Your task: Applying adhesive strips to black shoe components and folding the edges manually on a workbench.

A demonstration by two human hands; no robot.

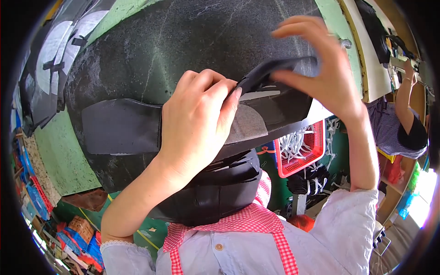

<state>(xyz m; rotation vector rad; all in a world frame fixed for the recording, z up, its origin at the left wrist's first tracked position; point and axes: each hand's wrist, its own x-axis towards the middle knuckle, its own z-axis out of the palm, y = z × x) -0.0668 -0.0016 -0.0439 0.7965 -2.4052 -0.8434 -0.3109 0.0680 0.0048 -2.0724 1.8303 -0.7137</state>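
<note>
Blur softens the right hand [331, 80], and the left hand [195, 113] hides one end of the curved black strip [260, 73] right of the frame's centre. Smooth and leathery, the strip arches above the scuffed dark surface [192, 39], pinched by the left hand; the right hand's fingers spread apart around its other end, contact unclear.

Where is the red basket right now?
In the head view, the red basket is right of centre, just below the dark work surface, left of the person's right forearm, with white strips inside.
</note>
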